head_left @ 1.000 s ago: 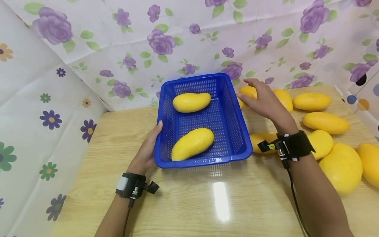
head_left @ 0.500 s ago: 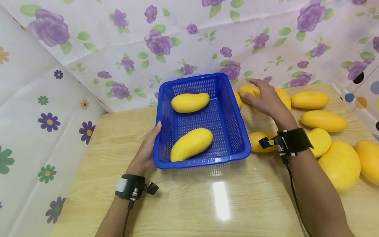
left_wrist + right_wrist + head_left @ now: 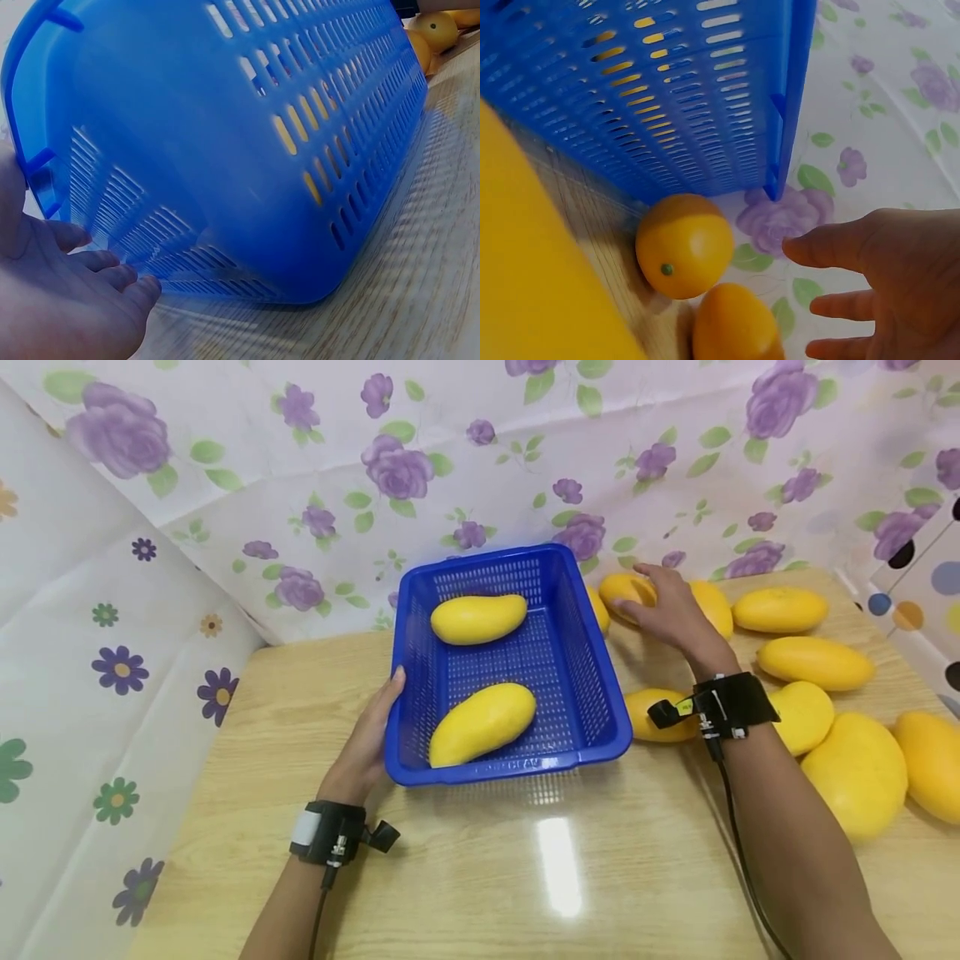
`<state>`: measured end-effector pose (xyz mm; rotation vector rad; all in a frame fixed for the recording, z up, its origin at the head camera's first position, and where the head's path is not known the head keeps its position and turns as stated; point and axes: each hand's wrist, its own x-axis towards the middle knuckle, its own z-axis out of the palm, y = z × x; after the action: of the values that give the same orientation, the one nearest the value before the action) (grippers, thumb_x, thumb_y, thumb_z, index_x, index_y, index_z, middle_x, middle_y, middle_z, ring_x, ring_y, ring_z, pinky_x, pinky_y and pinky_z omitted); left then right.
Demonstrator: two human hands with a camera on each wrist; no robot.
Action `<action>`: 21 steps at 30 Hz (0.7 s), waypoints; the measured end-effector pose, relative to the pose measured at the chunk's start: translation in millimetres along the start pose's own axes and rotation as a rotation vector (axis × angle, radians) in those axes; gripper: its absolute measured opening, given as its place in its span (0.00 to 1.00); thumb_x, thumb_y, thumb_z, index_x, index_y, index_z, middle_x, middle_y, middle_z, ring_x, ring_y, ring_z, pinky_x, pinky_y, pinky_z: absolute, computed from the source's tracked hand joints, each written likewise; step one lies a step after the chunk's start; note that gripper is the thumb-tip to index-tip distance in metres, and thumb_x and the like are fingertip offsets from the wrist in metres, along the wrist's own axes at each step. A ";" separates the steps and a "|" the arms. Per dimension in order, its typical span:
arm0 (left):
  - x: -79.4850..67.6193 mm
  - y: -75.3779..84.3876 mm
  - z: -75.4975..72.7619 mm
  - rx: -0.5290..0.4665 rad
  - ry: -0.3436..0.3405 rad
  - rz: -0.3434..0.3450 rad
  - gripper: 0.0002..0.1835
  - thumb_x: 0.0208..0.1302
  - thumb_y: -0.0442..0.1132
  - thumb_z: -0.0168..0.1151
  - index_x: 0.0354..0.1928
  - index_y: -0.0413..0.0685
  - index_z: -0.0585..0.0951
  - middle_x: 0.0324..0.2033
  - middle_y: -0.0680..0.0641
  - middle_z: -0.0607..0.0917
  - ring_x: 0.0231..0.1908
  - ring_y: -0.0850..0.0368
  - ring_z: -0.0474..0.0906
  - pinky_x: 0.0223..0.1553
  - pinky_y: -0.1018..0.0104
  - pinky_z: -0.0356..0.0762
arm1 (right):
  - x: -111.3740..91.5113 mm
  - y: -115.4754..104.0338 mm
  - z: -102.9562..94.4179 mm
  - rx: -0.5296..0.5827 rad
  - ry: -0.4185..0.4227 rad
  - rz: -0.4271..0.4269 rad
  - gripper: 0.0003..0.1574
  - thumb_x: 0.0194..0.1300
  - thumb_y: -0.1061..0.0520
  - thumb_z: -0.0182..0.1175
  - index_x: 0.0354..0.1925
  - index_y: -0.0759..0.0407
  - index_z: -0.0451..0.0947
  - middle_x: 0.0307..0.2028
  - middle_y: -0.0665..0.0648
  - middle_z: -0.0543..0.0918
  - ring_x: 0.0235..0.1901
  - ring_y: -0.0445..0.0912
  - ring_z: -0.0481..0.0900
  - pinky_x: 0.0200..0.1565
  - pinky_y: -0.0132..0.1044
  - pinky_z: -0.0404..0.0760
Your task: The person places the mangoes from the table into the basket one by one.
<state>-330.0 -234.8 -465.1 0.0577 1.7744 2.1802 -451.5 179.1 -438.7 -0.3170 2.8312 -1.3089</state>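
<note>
A blue perforated plastic basket [image 3: 558,672] with two yellow mangoes inside, a rear mango [image 3: 478,619] and a front mango [image 3: 483,723], stands on the table. My left hand [image 3: 365,739] holds its left side, thumb at the rim; in the left wrist view the fingers [image 3: 142,289] lie against the outer wall. To the right of the basket, my right hand [image 3: 670,610] hovers by a mango [image 3: 626,592] at the back, thumb and fingers spread. The right wrist view shows that hand [image 3: 907,285] with a gap to the nearest mangoes [image 3: 686,246].
Several more mangoes lie along the right of the wooden table [image 3: 465,877], among them a long mango [image 3: 816,663] and a large mango [image 3: 858,777]. One mango [image 3: 656,714] lies under the right wrist. Flowered sheeting [image 3: 315,460] covers the walls behind and left.
My right hand has moved from above the basket's right rim slightly right and down, toward the back mango. The left hand and basket stay in place; the head view has shifted slightly.
</note>
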 end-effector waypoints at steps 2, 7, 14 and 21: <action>0.2 -0.6 0.2 -0.002 -0.003 -0.004 0.38 0.73 0.64 0.41 0.79 0.62 0.48 0.74 0.41 0.57 0.71 0.42 0.55 0.68 0.49 0.54 | 2.5 4.3 1.3 0.008 -0.004 0.016 0.50 0.70 0.42 0.56 0.76 0.65 0.50 0.74 0.71 0.52 0.74 0.65 0.46 0.70 0.59 0.46; 1.2 0.3 1.5 -0.006 0.008 -0.003 0.38 0.72 0.64 0.43 0.79 0.63 0.49 0.74 0.42 0.57 0.70 0.42 0.56 0.68 0.49 0.54 | 5.8 11.4 5.1 0.005 -0.039 0.050 0.52 0.69 0.43 0.57 0.77 0.66 0.46 0.75 0.73 0.49 0.74 0.66 0.45 0.70 0.58 0.45; 1.2 1.7 0.2 0.004 0.010 -0.009 0.38 0.72 0.65 0.42 0.79 0.64 0.48 0.74 0.44 0.56 0.71 0.44 0.55 0.68 0.49 0.54 | 5.5 11.0 10.3 -0.031 -0.060 0.057 0.51 0.69 0.45 0.58 0.77 0.64 0.47 0.73 0.77 0.49 0.71 0.70 0.47 0.68 0.64 0.49; 2.0 2.3 -2.2 0.000 -0.006 0.006 0.37 0.73 0.64 0.41 0.79 0.63 0.49 0.74 0.41 0.56 0.70 0.41 0.56 0.68 0.47 0.54 | 7.4 10.3 11.0 -0.025 -0.055 0.058 0.47 0.66 0.47 0.62 0.73 0.63 0.53 0.70 0.78 0.55 0.69 0.70 0.53 0.66 0.63 0.54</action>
<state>-332.9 -236.7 -463.7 0.0691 1.7737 2.1816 -459.6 175.9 -453.0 -0.2648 2.7907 -1.2352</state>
